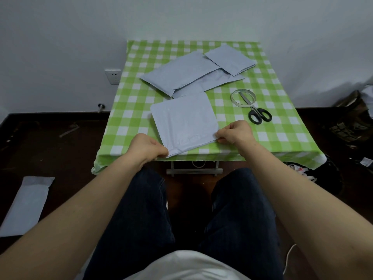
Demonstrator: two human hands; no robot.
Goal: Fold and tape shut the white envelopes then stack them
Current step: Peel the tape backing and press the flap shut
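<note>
A flat white padded envelope (pixel 184 118) lies at the near edge of the green-and-white checked table (pixel 278 126). The left hand (pixel 148 147) pinches its near left corner and the right hand (pixel 235 132) its near right corner, each grip holding the envelope.

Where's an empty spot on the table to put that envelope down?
Bare tablecloth lies left of the held envelope, in front of the envelope pile, and on the near right beyond the scissors. Crowded: the far middle, and around the tape roll.
</note>
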